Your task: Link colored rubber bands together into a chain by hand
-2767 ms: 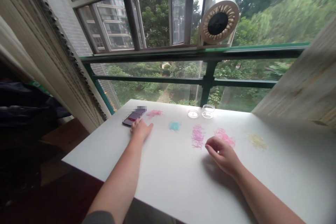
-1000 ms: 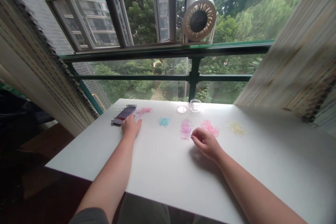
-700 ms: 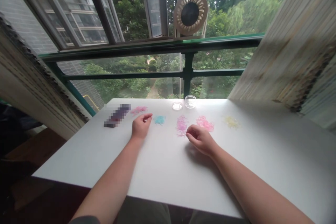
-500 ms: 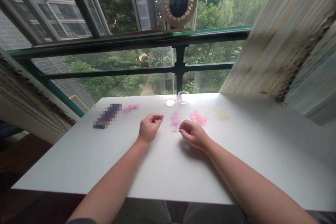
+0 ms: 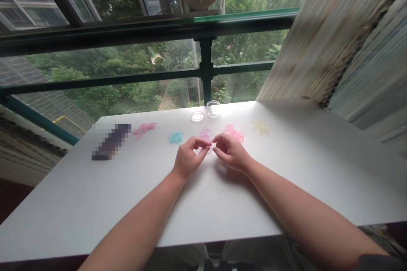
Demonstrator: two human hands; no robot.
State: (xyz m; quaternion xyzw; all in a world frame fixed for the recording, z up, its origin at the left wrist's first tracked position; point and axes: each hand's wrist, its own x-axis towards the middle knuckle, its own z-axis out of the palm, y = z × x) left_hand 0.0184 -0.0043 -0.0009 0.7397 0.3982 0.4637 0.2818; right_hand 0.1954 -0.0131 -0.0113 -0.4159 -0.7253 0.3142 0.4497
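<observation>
Above the white table, my left hand [image 5: 191, 156] has its thumb and forefinger pinched together; anything between them is too small to make out. My right hand [image 5: 231, 151] is curled close beside it, its thumb and forefinger slightly apart at the tips, with nothing visible between them. Just behind the hands lies a loose pile of small purple pieces [image 5: 206, 132], partly covered by the fingers. A pink pile [image 5: 234, 132] is behind my right hand. To the left of the purple pile sits a turquoise pile [image 5: 176, 137].
Another pink pile [image 5: 145, 128] and a pixelated dark object [image 5: 112, 140] lie at the left of the table [image 5: 133, 207]. A yellow pile [image 5: 261, 127] is at the right. A clear round container [image 5: 213, 109] and a shallow clear dish [image 5: 197, 116] stand near the window edge.
My left hand has moved right, up to my right hand, uncovering the turquoise pile. The fingertips of my right hand have parted a little. The view has shifted down and to the right.
</observation>
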